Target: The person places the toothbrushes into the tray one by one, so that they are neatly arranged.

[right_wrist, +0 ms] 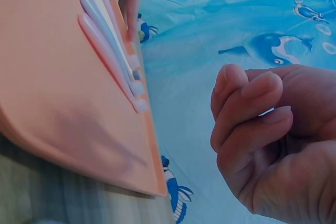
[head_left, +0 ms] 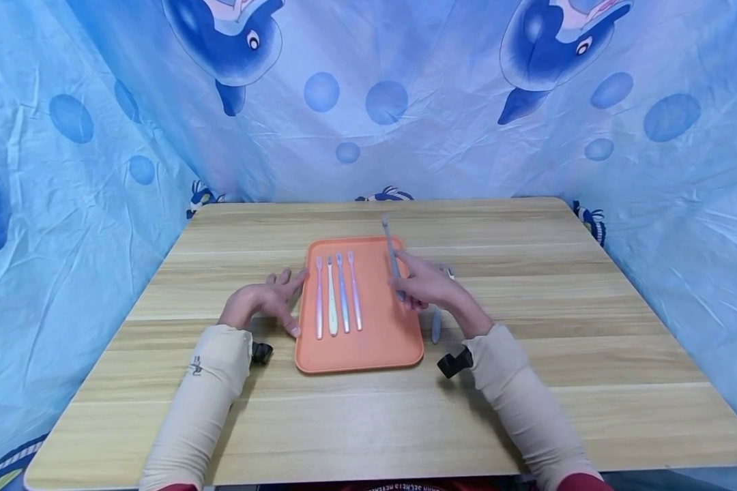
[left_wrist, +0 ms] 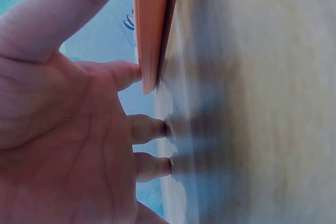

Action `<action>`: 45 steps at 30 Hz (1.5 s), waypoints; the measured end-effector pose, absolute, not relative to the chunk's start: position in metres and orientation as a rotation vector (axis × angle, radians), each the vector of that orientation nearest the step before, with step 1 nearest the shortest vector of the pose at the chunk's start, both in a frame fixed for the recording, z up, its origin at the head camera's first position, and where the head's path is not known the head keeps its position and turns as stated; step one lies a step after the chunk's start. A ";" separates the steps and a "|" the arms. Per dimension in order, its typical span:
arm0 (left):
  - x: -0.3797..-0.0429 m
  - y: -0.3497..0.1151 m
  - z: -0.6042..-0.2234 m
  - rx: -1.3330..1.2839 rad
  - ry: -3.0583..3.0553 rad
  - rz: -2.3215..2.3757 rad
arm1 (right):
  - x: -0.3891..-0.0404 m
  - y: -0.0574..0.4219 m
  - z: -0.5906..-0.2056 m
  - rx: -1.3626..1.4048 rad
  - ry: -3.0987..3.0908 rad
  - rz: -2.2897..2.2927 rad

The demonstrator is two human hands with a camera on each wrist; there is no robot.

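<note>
A pinkish-orange tray [head_left: 331, 356] lies on the table with several toothbrushes side by side on its left half, among them a white toothbrush [head_left: 332, 307] and a blue toothbrush [head_left: 342, 293]. My left hand [head_left: 270, 299] is spread at the tray's left edge, thumb and a fingertip touching the rim; in the left wrist view other fingertips rest on the table. Above the tray's right side, my right hand [head_left: 422, 281] pinches a grey-blue toothbrush [head_left: 388, 239], head pointing away. In the right wrist view the fingers [right_wrist: 252, 98] are curled and hide that toothbrush.
Right of the tray, partly behind my right hand, lie a blue-grey handle [head_left: 436, 326] and a small white-tipped piece [head_left: 451, 273]. The wooden table [head_left: 368, 423] ends at a blue curtain [head_left: 356, 157] with dolphin prints, which also hangs at both sides.
</note>
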State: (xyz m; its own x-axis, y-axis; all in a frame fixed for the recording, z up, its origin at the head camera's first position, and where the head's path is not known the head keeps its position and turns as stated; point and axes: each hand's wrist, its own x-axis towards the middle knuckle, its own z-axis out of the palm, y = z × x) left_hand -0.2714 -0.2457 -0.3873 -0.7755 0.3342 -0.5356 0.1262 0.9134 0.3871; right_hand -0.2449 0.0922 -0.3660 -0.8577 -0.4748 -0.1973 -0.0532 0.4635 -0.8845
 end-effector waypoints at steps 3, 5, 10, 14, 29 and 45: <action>-0.271 -0.245 -0.387 0.327 2.449 0.438 | -0.245 0.087 -0.369 -0.444 2.291 -1.373; -0.271 -0.245 -0.387 0.325 2.450 0.435 | -0.246 0.083 -0.373 -0.448 2.282 -1.384; -0.272 -0.245 -0.388 0.321 2.449 0.442 | -0.247 0.076 -0.381 -0.463 2.268 -1.393; -0.272 -0.246 -0.388 0.317 2.446 0.450 | -0.246 0.071 -0.384 -0.434 2.258 -1.393; -0.271 -0.245 -0.388 0.320 2.447 0.451 | -0.245 0.052 -0.399 -0.423 2.245 -1.369; -0.271 -0.245 -0.388 0.327 2.451 0.445 | -0.250 0.041 -0.422 -0.387 2.230 -1.342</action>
State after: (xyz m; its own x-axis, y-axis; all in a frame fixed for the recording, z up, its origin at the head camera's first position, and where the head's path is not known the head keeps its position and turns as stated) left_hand -0.2715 -0.2448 -0.3883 -0.7782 0.3337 -0.5320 0.1254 0.9126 0.3891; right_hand -0.2503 0.0415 -0.4215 -0.8321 -0.4827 -0.2731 0.0154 0.4721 -0.8814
